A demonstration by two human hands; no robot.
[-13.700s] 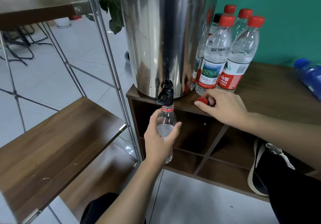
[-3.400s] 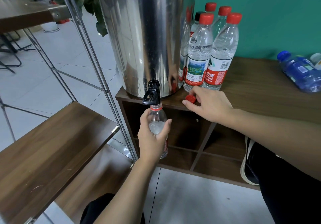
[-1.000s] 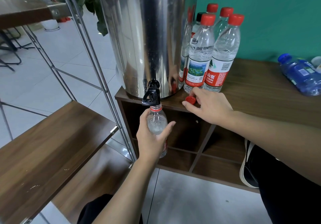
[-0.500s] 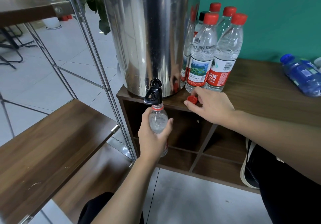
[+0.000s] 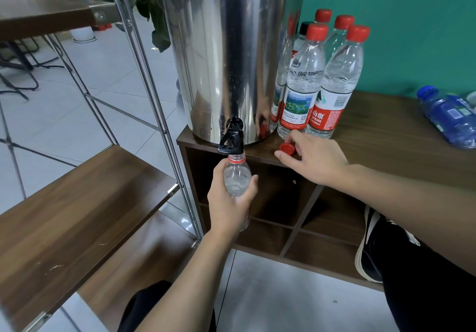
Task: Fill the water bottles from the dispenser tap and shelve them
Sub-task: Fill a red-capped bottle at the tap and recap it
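A tall steel dispenser stands on a dark wooden cabinet, and its black tap juts over the front edge. My left hand grips an uncapped clear bottle with its mouth right under the tap. My right hand rests on the cabinet top and pinches a loose red cap. Several red-capped bottles stand upright beside the dispenser.
A metal-framed rack with wooden shelves stands to the left, close to the cabinet. A blue bottle lies on its side at the far right of the cabinet top. Open cubbies sit under the top. A black shoe is at lower right.
Both hands have kept their places: the left still holds the bottle under the tap and the right stays on the red cap. Only the camera view has shifted slightly.
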